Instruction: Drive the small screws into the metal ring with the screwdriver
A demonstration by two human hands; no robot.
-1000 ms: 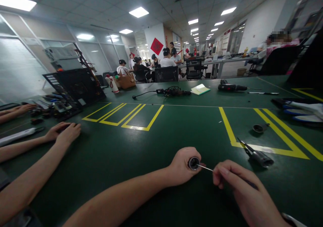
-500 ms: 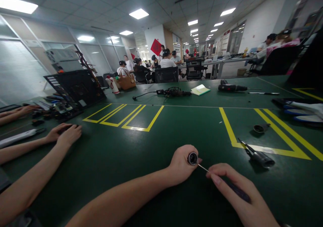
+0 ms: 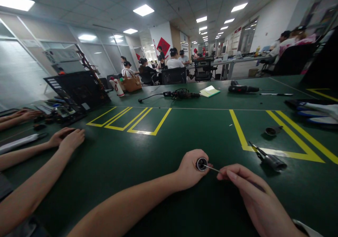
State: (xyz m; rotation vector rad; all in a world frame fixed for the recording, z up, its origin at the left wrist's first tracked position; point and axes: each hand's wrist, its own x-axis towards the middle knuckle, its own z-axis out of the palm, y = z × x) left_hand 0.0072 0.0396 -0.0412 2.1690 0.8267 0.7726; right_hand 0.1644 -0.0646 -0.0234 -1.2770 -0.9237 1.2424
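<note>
Gripping hollow part (image 3: pixel 201 163), left hand (image 3: pixel 190 170) curled, right fingers (image 3: pixel 232 170) pinching thin tool (image 3: pixel 213 168)

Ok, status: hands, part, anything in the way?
Left hand gripping round part. Right hand holding thin tool, tip at the part's open end. Nothing seen blocking; dark cone lies apart, to the right.

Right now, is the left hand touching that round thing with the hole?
Touching. The head view shows the left hand closed around the round thing, with its open end showing.

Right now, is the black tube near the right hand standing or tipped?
Tipped: the black tube lies lengthwise on the green table.
</note>
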